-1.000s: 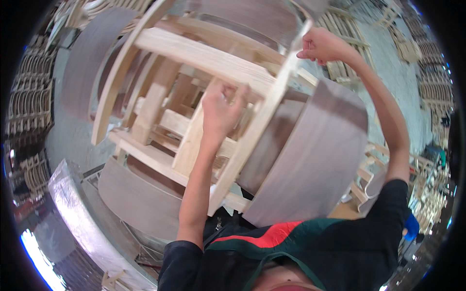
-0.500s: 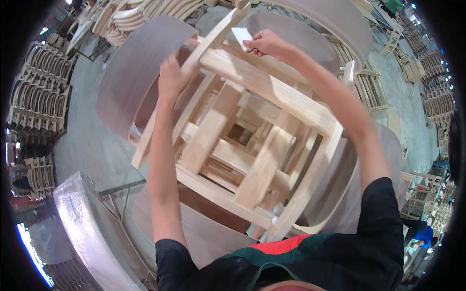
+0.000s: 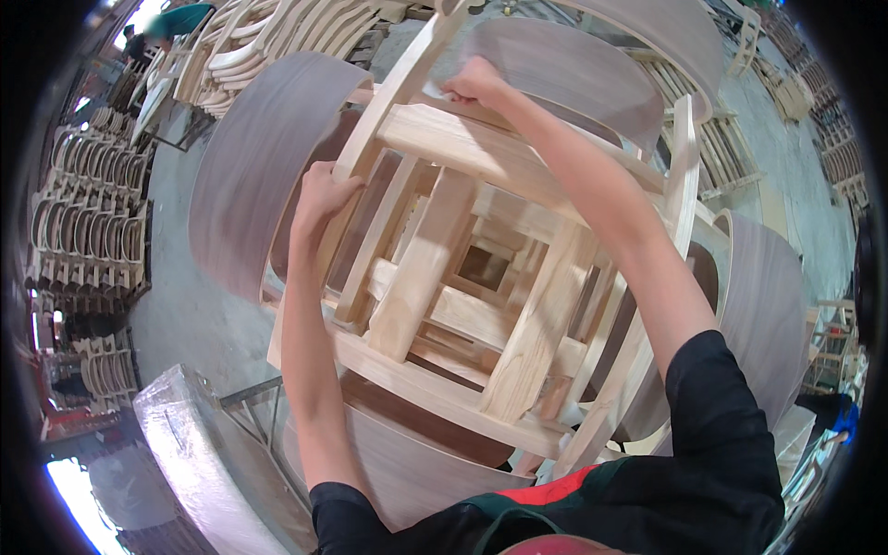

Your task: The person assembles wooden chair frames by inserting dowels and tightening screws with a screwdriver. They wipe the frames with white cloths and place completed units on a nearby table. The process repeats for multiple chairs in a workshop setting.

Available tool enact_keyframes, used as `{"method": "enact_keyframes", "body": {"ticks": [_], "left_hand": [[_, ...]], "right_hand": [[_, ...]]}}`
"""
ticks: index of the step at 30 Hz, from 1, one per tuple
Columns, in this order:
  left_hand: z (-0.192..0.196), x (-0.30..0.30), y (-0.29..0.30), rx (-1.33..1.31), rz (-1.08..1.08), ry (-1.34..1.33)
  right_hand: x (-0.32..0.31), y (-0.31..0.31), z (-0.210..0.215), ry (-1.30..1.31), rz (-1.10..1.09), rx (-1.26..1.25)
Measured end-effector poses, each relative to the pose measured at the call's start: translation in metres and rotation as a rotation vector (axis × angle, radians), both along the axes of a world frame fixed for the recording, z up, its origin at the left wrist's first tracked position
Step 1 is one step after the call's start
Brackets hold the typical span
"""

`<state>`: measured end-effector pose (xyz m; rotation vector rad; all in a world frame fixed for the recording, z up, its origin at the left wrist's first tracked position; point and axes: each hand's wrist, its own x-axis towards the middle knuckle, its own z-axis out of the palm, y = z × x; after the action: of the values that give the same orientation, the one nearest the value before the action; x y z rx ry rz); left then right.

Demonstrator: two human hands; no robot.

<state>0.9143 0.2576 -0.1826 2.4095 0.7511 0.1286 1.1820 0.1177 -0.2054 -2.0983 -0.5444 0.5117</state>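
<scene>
A pale wooden chair frame (image 3: 481, 143) with thick legs and rails lies in front of me, on top of more stacked frames. My left hand (image 3: 326, 194) is closed round the frame's left bar, its thumb over the near side. At the far rail, close to the upper left corner, is my right hand (image 3: 478, 83), its fingers pinched together on a flat white piece (image 3: 433, 90). Most of that piece is hidden by the fingers and the wood. It appears to touch the frame's far side.
Curved grey-brown veneer panels (image 3: 254, 157) surround the stack. A plastic-wrapped block (image 3: 190, 444) stands at the near left beside a metal stand. Curved wooden parts (image 3: 277, 42) are piled at the far left. Racks of chair parts (image 3: 92, 222) line the left, and a person (image 3: 176, 23) is beyond.
My right hand has moved left and slightly down to the far rail with the white piece. My left hand has come nearer and closed on the bar. The view has shifted a little.
</scene>
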Motion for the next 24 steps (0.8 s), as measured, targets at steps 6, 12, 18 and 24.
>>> {"method": "enact_keyframes", "body": {"ticks": [6,12,18,24], "left_hand": [[0.007,0.011,-0.009,0.022,-0.024,0.028],[-0.004,0.031,-0.039,0.164,-0.068,-0.076],[0.008,-0.01,-0.035,0.357,0.034,-0.164],[-0.018,-0.041,-0.007,0.21,-0.265,-0.324]], "right_hand": [[0.041,0.04,-0.052,-0.196,-0.075,0.077],[0.116,-0.071,-0.06,0.025,0.177,0.159],[-0.052,-0.207,0.134,-0.849,0.541,-0.805],[-0.347,-0.479,0.258,-0.465,0.318,-0.824]]}}
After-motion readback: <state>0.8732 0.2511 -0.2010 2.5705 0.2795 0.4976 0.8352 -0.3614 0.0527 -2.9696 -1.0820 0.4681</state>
